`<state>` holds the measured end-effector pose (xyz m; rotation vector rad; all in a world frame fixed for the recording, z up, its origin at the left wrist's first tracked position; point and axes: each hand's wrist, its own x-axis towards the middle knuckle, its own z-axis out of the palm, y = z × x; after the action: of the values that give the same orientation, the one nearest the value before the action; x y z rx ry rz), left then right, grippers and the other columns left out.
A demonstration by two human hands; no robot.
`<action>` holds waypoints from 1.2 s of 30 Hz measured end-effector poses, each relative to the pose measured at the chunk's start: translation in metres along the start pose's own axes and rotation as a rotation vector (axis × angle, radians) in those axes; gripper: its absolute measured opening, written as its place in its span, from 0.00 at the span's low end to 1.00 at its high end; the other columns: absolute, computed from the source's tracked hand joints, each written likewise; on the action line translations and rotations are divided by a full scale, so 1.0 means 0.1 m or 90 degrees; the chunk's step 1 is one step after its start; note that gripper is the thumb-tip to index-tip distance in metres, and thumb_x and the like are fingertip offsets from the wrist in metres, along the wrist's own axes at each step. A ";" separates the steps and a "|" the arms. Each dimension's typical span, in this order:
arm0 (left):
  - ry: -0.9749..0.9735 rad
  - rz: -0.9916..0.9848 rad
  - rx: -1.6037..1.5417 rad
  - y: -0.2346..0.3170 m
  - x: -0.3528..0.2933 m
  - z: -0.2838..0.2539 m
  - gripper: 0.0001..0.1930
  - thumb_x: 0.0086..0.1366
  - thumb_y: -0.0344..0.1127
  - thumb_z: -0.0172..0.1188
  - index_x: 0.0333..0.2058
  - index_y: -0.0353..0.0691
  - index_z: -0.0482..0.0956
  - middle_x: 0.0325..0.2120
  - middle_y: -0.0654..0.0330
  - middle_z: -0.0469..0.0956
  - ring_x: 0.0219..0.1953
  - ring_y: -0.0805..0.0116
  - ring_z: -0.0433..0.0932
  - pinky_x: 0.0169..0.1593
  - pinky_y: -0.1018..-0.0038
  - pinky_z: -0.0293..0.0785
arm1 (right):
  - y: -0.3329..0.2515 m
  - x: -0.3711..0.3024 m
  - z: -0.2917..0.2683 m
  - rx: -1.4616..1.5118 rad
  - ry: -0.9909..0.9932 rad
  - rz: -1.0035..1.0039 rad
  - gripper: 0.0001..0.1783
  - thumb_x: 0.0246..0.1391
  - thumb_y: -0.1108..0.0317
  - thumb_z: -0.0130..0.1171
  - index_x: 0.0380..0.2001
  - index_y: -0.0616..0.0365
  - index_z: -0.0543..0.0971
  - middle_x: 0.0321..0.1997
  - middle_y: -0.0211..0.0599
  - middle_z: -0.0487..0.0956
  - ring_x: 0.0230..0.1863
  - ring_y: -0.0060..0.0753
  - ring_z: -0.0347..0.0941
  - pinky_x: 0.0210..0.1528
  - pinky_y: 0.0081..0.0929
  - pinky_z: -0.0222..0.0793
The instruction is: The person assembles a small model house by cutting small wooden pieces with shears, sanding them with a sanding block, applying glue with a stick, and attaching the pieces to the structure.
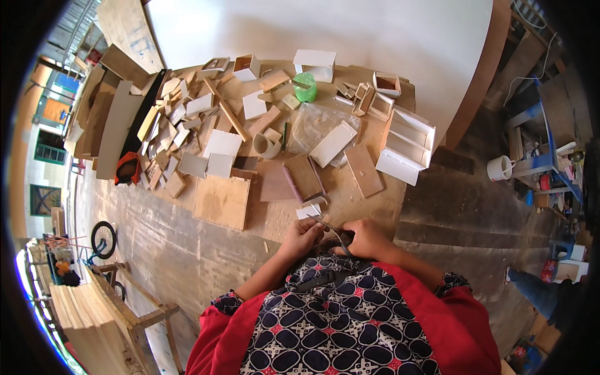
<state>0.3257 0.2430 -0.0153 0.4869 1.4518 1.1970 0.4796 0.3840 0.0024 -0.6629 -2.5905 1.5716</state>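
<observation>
Both hands are close together just off the near edge of the worktable. My left hand point(302, 237) is closed in a pinch; whatever it holds is mostly hidden by the fingers. My right hand point(364, 239) curls round the dark, curved end of a slim greyish tool point(334, 230), which slants toward the left fingers. Its exact kind is too small to make out. Just beyond the fingertips, a small white piece point(308, 210) lies at the table edge beside a curved pale piece. Farther in sits a shallow wooden tray point(304, 177) with a flat board point(363, 170) to its right.
Loose wood offcuts point(181, 134) cover the left of the worktable point(386, 199). A green cup point(305, 87), a roll of tape point(267, 146), a plastic bag point(312, 125) and a white compartment box point(409, 139) stand around. A wooden frame point(140, 319) is at lower left.
</observation>
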 end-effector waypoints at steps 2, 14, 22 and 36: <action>0.003 0.035 0.021 -0.03 0.02 -0.01 0.13 0.68 0.36 0.48 0.30 0.34 0.75 0.15 0.70 0.67 0.18 0.83 0.62 0.22 0.82 0.58 | 0.02 0.06 -0.02 -0.002 -0.036 0.027 0.24 0.30 0.49 0.73 0.25 0.57 0.80 0.23 0.47 0.78 0.27 0.48 0.76 0.32 0.35 0.70; 0.052 -0.041 0.027 -0.06 0.10 0.04 0.15 0.67 0.41 0.49 0.23 0.42 0.72 0.14 0.71 0.67 0.15 0.83 0.61 0.19 0.83 0.54 | 0.17 0.11 0.04 -0.026 -0.065 0.044 0.19 0.30 0.53 0.68 0.23 0.56 0.80 0.22 0.49 0.76 0.27 0.52 0.75 0.30 0.40 0.69; 0.041 -0.090 0.021 -0.07 0.13 0.00 0.15 0.67 0.42 0.50 0.23 0.42 0.73 0.14 0.71 0.67 0.14 0.83 0.60 0.18 0.83 0.53 | 0.17 0.11 0.03 -0.043 -0.067 0.035 0.19 0.32 0.54 0.67 0.23 0.60 0.80 0.21 0.51 0.76 0.25 0.50 0.75 0.29 0.37 0.68; 0.016 -0.057 0.011 0.01 0.11 0.07 0.12 0.67 0.39 0.50 0.26 0.40 0.74 0.16 0.70 0.68 0.17 0.81 0.63 0.21 0.82 0.58 | 0.15 0.01 0.07 -0.047 -0.015 0.045 0.26 0.30 0.46 0.72 0.25 0.58 0.80 0.23 0.50 0.77 0.26 0.50 0.76 0.30 0.37 0.69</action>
<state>0.3287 0.2547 -0.0188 0.4168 1.4909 1.1235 0.4814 0.3840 -0.0139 -0.7541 -2.6829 1.5174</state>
